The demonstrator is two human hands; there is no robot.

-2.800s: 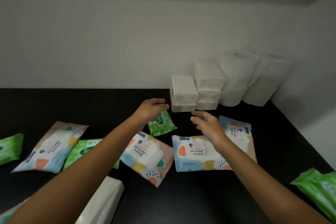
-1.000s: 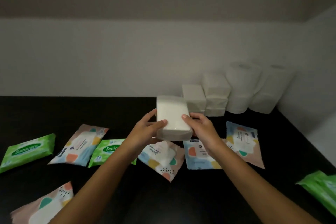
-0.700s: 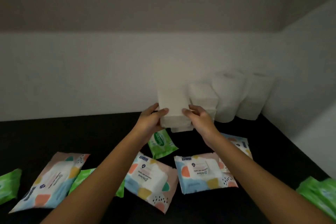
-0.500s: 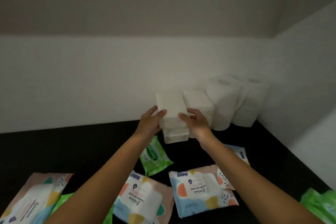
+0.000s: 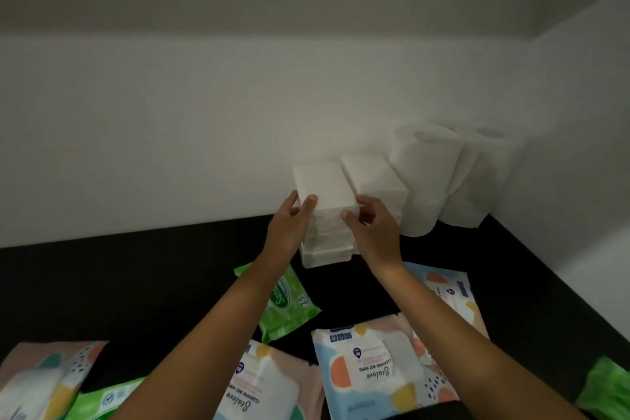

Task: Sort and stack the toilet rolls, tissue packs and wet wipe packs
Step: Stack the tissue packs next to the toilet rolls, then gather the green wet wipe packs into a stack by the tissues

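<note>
White film wraps the rectangular tissue pack (image 5: 322,186) held between both hands. The left hand (image 5: 289,228) pinches its near left corner, thumb on the front face, and the right hand (image 5: 375,232) curls round its near right corner. Directly beneath the grip stands the short stack of white tissue packs (image 5: 327,249) on which it seems to be landing, backed against the white wall (image 5: 238,129) beyond the fingertips. Whether the pack already rests its full weight there, I cannot tell.

To finish well, I would square its edges with the packs below before letting go, nudging it away from the wrists until it sits flush, with no overhang toward the person. The film looks slippery, so a light downward press should settle it, and both hands should release together.

Just right of the right hand, the second stack of white tissue packs (image 5: 375,181) stands close, so those fingers are better drawn back toward the body than swept sideways. Further right, the stacked white toilet rolls (image 5: 426,167) look easy to topple.

Below the wrists, a green wet wipe pack (image 5: 286,303) and pastel-printed wet wipe packs (image 5: 381,372) lie loose on the black tabletop (image 5: 136,283), not yet sorted.
</note>
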